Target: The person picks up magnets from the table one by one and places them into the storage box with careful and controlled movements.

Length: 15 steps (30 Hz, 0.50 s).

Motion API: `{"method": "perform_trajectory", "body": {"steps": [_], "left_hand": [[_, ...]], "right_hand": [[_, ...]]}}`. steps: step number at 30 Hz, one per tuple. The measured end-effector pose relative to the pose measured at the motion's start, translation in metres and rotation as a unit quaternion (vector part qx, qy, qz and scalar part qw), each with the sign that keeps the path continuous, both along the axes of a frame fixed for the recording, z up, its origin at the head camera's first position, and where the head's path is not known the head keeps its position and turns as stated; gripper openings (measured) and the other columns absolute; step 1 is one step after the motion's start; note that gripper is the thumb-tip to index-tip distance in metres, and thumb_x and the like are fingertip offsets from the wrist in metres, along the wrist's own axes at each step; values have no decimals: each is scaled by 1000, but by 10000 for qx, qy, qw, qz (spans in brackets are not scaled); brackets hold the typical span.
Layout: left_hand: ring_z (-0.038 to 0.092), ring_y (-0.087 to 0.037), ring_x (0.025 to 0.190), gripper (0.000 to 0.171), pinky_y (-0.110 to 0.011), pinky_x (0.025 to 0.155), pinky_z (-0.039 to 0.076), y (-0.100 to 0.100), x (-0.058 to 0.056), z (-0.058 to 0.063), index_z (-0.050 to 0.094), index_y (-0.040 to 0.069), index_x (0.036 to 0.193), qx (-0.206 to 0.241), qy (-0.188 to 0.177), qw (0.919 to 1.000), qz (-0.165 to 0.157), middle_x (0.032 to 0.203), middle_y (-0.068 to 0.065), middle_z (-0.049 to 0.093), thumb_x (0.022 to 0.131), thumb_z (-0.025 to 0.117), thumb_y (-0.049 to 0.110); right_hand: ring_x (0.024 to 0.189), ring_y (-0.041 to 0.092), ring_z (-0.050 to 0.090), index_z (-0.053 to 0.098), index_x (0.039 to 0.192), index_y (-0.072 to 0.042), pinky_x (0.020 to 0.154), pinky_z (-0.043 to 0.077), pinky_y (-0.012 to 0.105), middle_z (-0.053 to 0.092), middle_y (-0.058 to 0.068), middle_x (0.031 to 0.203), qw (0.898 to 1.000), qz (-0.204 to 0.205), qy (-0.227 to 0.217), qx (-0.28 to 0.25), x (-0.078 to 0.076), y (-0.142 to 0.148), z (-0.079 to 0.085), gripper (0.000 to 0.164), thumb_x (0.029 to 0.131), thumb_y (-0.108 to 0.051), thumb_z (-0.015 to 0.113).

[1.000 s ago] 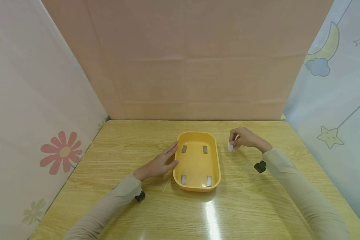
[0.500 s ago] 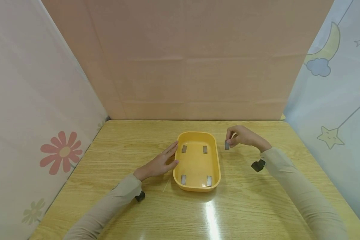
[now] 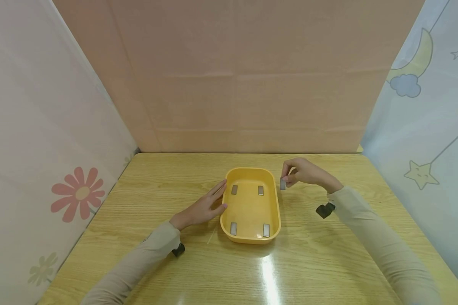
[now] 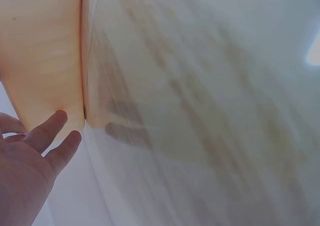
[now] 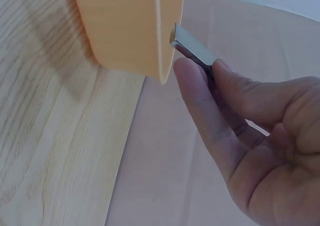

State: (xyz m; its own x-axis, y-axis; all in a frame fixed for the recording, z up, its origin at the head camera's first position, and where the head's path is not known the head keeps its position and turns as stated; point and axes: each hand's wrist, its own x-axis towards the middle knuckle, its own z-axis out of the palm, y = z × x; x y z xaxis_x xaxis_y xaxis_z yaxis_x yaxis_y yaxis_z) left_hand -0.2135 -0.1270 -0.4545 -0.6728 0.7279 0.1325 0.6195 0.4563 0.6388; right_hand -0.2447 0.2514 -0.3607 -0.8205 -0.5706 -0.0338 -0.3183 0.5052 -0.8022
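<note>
A yellow oblong plastic tub (image 3: 248,209) with rounded corners sits on the wooden table. On its floor lie several small grey metal blocks, such as the near right one (image 3: 266,230), spread towards the corners. With fingers extended, my left hand (image 3: 203,207) rests against the tub's left wall; the left wrist view shows its fingertips at the wall. My right hand (image 3: 305,171) pinches another flat rectangular metal block (image 5: 192,48) between thumb and fingers. It holds the block just outside the tub's right rim, above the table. Part of the block is hidden by the fingertips.
The wooden table (image 3: 168,182) ends at a plain peach-coloured backdrop (image 3: 233,97). Patterned cloths flank it on the left (image 3: 30,140) and right (image 3: 431,140). A bright light reflection lies on the tabletop in front of the tub.
My right hand has moved left towards the tub with the metal block, which has turned in the fingers. My left hand and the tub have stayed still.
</note>
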Motion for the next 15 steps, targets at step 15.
{"method": "perform_trajectory", "body": {"steps": [15], "left_hand": [[6,-25,149,74,-49,116,21,-1,-1,-2,8,1,157,-20,20,10000,10,166,-10,-2,106,44,40]], "right_hand": [[82,37,69,61,91,8,75,58,44,60,23,95,9986,122,-374,-367,8,-26,8,8,93,15,57]]}}
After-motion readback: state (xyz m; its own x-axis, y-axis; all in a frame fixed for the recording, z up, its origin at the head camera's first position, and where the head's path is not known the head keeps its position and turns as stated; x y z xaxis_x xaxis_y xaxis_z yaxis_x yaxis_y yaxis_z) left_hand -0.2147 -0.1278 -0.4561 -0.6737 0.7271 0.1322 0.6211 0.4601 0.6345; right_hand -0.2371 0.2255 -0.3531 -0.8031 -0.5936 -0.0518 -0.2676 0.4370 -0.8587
